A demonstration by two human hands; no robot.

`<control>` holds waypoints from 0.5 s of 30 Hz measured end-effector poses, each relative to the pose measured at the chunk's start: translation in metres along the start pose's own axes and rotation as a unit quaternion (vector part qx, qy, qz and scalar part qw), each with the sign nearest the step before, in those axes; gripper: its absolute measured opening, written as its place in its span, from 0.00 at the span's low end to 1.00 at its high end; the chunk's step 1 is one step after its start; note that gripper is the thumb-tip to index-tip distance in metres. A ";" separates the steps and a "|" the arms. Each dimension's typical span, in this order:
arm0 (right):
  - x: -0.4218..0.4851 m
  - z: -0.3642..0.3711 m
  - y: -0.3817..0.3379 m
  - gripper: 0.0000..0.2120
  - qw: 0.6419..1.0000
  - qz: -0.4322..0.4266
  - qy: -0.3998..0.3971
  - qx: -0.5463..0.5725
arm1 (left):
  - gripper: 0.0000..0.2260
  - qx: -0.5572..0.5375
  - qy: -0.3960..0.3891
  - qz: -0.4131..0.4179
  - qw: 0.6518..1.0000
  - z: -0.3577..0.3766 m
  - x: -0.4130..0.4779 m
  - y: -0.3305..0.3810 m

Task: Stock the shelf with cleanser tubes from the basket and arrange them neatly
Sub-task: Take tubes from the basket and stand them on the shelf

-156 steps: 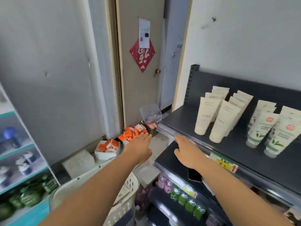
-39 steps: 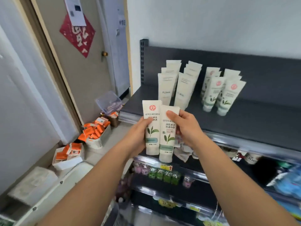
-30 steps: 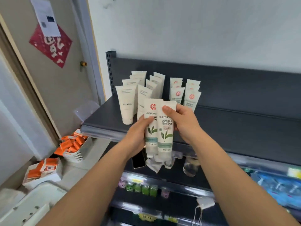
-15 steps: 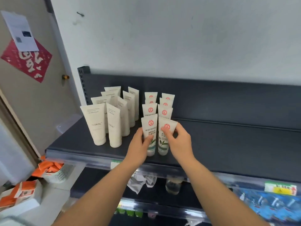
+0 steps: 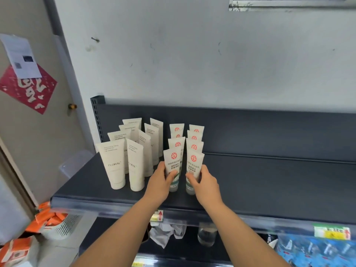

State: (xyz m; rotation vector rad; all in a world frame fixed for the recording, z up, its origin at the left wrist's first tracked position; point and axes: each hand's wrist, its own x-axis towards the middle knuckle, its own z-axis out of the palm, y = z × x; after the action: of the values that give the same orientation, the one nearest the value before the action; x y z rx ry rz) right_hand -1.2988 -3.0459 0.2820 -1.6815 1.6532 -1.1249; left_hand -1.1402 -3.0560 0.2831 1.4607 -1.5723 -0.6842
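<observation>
Two white cleanser tubes with red round logos and green leaf print stand cap-down at the front of two rows on the dark shelf (image 5: 269,189). My left hand (image 5: 160,182) grips the left front tube (image 5: 172,162). My right hand (image 5: 205,183) grips the right front tube (image 5: 194,164). Behind them stand more red-logo tubes (image 5: 194,138) in the same two rows. Left of these, plain white FLORAL tubes (image 5: 114,164) stand in two rows. The basket is out of view.
The shelf's right part is bare dark metal. A lower shelf holds a grey cloth (image 5: 165,235), a glass jar (image 5: 207,236) and blue packs (image 5: 316,251). On the floor at left a white basket of orange boxes (image 5: 55,222) sits by a door.
Both hands brought the two tubes from mid-air down onto the shelf, standing them at the front of the red-logo rows. My hands have slid lower on the tubes.
</observation>
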 end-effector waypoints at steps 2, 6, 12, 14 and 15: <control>0.002 0.000 -0.004 0.17 1.000 0.018 -0.012 0.000 | 0.15 0.013 -0.011 -0.018 1.000 0.002 0.003 0.000; -0.006 0.004 0.004 0.19 0.997 0.073 -0.035 -0.005 | 0.28 0.030 -0.032 -0.062 0.997 0.002 -0.006 -0.006; -0.019 -0.008 0.016 0.22 0.998 0.050 -0.023 -0.037 | 0.33 0.161 -0.057 -0.059 0.984 -0.014 -0.026 -0.009; -0.022 -0.015 0.017 0.25 0.995 0.043 -0.038 -0.084 | 0.29 0.206 -0.059 -0.052 0.975 -0.024 -0.030 -0.011; -0.023 -0.018 0.018 0.26 0.992 0.040 -0.048 -0.111 | 0.28 0.225 -0.063 -0.050 0.971 -0.028 -0.033 -0.013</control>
State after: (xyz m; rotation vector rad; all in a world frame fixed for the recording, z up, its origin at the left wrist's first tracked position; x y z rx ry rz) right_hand -1.3210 -3.0220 0.2719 -1.7578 1.8224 -0.8345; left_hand -1.1117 -3.0214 0.2784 1.8671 -1.8433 -0.5028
